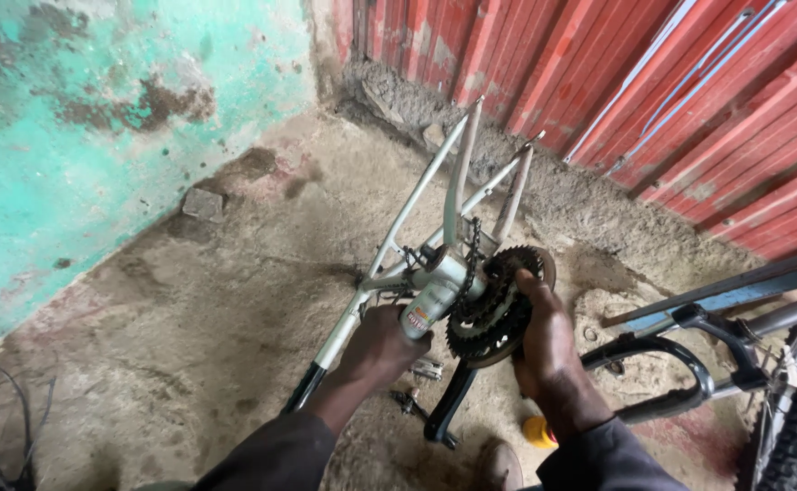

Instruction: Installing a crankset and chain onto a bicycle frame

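The left hand (382, 341) has its fingers closed around the tube of a silver bicycle frame (417, 205) near the bottom bracket. At three o'clock from it, the right hand (544, 332) grips the black chainring set (494, 314), above the dirt floor (189, 318).

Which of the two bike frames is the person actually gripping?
The silver frame at centre: left hand grips its tube, right hand its chainrings. The blue-and-black bike at right lies untouched.

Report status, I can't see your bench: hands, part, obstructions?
Left hand grips silver bicycle frame. Right hand on black toothed chainring. Black crank arm hangs below.
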